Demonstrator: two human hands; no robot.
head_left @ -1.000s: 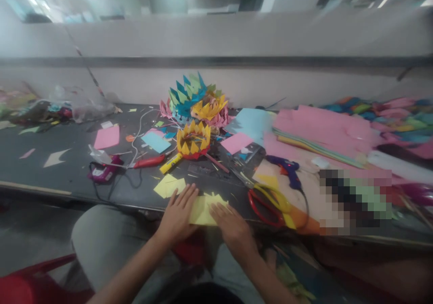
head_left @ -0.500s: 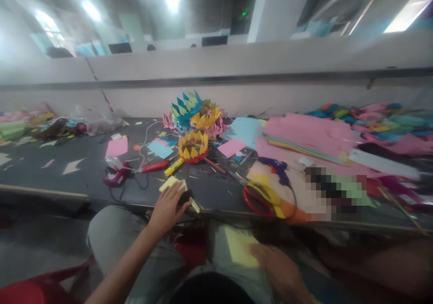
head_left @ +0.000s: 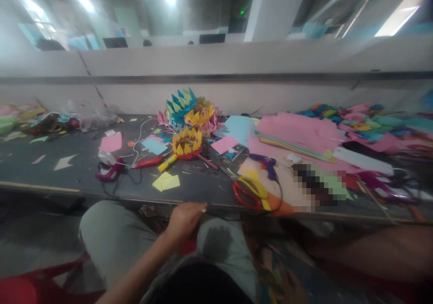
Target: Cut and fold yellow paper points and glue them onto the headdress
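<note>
Left hand (head_left: 184,218) pinches pale paper scrap (head_left: 204,210), liable to drop if grip loosens; right hand (head_left: 291,286) blurred, grip unreadable.

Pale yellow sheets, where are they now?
Head view, left of centre: the pale yellow sheets lie near the table's front edge, between the yellow tube and the left hand.

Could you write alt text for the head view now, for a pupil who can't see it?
A person's left hand is at the front edge of a dark worktable; the right hand is a dim blur, low at right. Yellow paper pieces, a crown-like paper ring and red and yellow scissors lie on the worktable.
</note>
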